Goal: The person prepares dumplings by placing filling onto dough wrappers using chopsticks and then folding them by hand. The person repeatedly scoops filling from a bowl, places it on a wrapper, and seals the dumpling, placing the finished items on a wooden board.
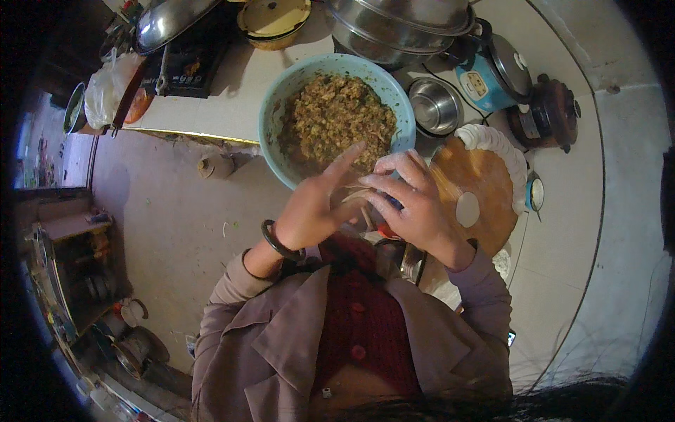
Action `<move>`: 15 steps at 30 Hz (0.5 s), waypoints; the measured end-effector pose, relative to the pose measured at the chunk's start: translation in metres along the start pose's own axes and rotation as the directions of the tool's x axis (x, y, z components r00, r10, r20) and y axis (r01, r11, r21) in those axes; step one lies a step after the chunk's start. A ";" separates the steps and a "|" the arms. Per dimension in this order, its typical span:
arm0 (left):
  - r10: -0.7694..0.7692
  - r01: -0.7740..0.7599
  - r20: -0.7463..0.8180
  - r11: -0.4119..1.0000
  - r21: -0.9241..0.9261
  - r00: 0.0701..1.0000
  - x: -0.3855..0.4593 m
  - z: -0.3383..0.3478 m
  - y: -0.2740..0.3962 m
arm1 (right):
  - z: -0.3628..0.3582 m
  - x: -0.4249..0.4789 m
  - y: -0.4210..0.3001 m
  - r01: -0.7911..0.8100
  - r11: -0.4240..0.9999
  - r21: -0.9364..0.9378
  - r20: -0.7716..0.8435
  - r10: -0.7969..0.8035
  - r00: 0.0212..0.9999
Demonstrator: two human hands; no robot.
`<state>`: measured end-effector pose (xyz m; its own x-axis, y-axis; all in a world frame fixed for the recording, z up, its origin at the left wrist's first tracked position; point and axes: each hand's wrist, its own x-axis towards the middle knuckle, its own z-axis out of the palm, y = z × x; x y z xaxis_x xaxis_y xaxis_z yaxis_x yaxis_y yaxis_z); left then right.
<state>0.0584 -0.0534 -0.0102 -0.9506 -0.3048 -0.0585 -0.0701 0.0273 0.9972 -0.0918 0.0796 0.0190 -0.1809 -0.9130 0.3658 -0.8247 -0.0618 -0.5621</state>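
My left hand, with a dark bangle at the wrist, is raised at the near rim of a light blue basin. My floury right hand meets it there, fingers curled. Between the fingertips is a thin pale edge that looks like a dough wrapper, mostly hidden by the fingers. Minced filling lies in the basin. Right of my right hand, a round wooden board bears one flat dough round and an overlapping row of white dough rounds along its far right edge.
A steel bowl stands right of the basin, below a large steamer pot. A blue electric cooker, a brown pot and a small cup stand farther right. A yellow lidded pot and a cooktop are at the upper left.
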 end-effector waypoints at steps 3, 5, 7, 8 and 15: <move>-0.053 0.054 0.012 0.990 -0.130 0.999 0.000 0.000 0.003 | 0.000 0.001 -0.002 0.060 0.995 -0.075 0.008 -0.060 0.998; -0.091 0.092 0.017 0.982 -0.164 0.996 0.000 0.001 0.003 | 0.000 0.000 -0.003 0.081 0.992 -0.099 0.004 -0.081 0.997; -0.065 0.069 0.026 0.974 -0.215 0.998 0.001 0.001 -0.002 | 0.001 -0.001 -0.002 0.092 0.991 -0.102 -0.014 -0.094 0.995; -0.052 0.057 0.030 0.969 -0.239 0.998 0.001 0.002 -0.005 | 0.001 -0.002 -0.001 0.096 0.993 -0.070 -0.033 -0.098 0.995; 0.169 -0.170 -0.016 0.983 -0.065 0.985 0.001 0.008 -0.024 | -0.011 0.001 -0.002 0.109 0.993 -0.054 -0.049 -0.112 0.992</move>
<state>0.0569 -0.0465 -0.0348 -0.9438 -0.3111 0.1119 0.1124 0.0165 0.9935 -0.0960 0.0839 0.0291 -0.1133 -0.8794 0.4624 -0.8671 -0.1397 -0.4781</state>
